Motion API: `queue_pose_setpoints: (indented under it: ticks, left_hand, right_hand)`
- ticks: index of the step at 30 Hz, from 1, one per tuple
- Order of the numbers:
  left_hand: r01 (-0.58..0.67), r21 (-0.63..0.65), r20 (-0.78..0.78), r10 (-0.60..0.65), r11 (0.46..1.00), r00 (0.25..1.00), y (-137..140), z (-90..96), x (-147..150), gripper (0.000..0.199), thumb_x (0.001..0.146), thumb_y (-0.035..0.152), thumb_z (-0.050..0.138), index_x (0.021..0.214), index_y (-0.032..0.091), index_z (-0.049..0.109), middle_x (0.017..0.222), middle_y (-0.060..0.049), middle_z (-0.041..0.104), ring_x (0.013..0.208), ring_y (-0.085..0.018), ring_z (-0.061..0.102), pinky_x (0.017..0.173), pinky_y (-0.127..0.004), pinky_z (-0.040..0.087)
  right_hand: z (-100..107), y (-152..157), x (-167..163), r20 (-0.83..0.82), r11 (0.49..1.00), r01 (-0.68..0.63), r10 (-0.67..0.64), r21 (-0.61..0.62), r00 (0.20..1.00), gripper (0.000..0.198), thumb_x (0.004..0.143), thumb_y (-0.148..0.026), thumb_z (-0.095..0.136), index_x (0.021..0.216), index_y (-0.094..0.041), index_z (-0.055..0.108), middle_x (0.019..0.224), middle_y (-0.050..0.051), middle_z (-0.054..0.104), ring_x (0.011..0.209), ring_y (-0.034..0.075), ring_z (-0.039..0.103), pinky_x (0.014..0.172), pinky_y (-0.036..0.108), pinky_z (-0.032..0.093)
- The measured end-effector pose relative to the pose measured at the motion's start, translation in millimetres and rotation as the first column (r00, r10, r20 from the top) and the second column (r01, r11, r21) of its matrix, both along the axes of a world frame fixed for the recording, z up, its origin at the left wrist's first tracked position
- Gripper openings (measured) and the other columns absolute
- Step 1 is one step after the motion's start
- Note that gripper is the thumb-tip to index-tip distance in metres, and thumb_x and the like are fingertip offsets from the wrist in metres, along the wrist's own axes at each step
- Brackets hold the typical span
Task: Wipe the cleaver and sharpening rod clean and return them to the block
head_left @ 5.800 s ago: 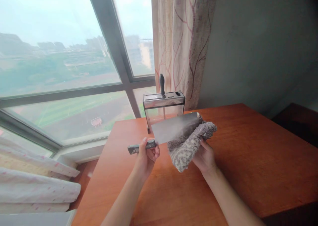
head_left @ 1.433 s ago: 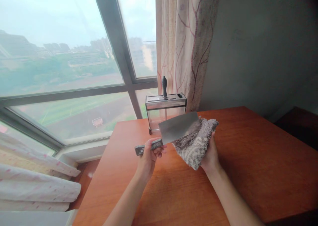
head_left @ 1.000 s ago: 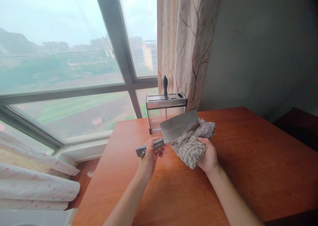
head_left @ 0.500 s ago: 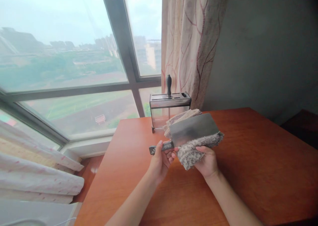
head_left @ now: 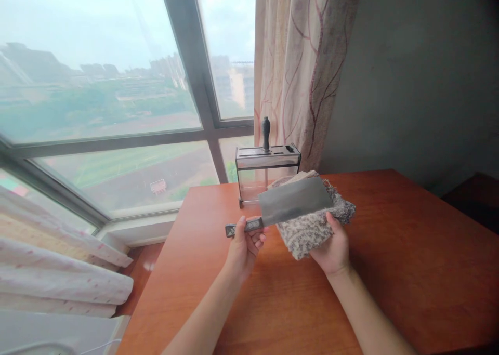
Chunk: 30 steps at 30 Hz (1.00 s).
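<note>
My left hand [head_left: 245, 243] is closed around the black handle of a cleaver [head_left: 296, 201], whose broad grey blade points right and slightly up. My right hand [head_left: 333, 246] grips a fluffy grey-and-white towel [head_left: 306, 235], with the thumb on top and the other fingers hidden under it. The towel lies behind and beneath the blade, and its folds stick out past the blade's right end. Both hands hold these things above the table.
On the brown wooden table [head_left: 390, 272] a clear-sided knife block [head_left: 268, 160] stands at the back, a black-handled tool [head_left: 266, 134] upright in its top. Behind it hang a patterned curtain [head_left: 307, 58] and a large window [head_left: 117, 95]. Another curtain [head_left: 58, 277] hangs at lower left.
The cleaver has moved left and slightly down across the towel with my left hand. My right hand and the towel have shifted a little to the right, baring more of the towel at the blade's tip.
</note>
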<state>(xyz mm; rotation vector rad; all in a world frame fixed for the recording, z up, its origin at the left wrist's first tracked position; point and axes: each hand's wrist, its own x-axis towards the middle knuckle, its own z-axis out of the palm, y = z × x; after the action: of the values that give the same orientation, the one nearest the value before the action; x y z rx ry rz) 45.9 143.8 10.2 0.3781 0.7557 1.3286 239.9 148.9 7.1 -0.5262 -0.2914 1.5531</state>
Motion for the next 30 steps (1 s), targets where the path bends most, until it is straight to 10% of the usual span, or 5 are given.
queue_pose_setpoints:
  ticks: [10,23,30]
  left_hand:
    - [-0.012,-0.032,-0.033,0.011,0.999,0.999,1.4,-0.8,2.1,0.034,0.078,0.047,0.062,0.081,0.013,0.062,0.065,-0.008,0.067,0.049,-0.01,0.055,0.046,-0.018,0.038]
    - [-0.037,0.033,-0.192,0.043,0.999,0.981,-7.1,2.6,9.8,0.036,0.077,0.052,0.058,0.066,0.018,0.051,0.049,0.001,0.056,0.043,-0.009,0.046,0.046,-0.021,0.034]
    - [0.03,0.073,-0.236,-0.012,0.997,0.972,-3.7,5.9,0.2,0.043,0.078,0.056,0.053,0.074,0.014,0.061,0.055,-0.004,0.063,0.04,-0.011,0.049,0.044,-0.023,0.033]
  right_hand:
    - [0.0,2.3,8.4,-0.087,0.997,0.053,-0.057,-0.05,0.995,0.029,0.07,-0.021,0.059,0.097,-0.026,0.069,0.091,-0.001,0.075,0.083,0.022,0.07,0.085,0.041,0.054]
    - [-3.3,-13.8,-16.3,-0.022,0.95,-0.311,0.311,-0.002,0.95,0.019,0.059,-0.018,0.059,0.073,-0.02,0.07,0.077,0.004,0.075,0.087,0.031,0.069,0.079,0.047,0.056]
    - [-2.9,-9.6,-2.7,0.008,0.986,-0.167,0.167,0.026,0.986,0.02,0.058,-0.016,0.058,0.073,-0.022,0.071,0.073,0.003,0.075,0.085,0.031,0.07,0.081,0.049,0.055]
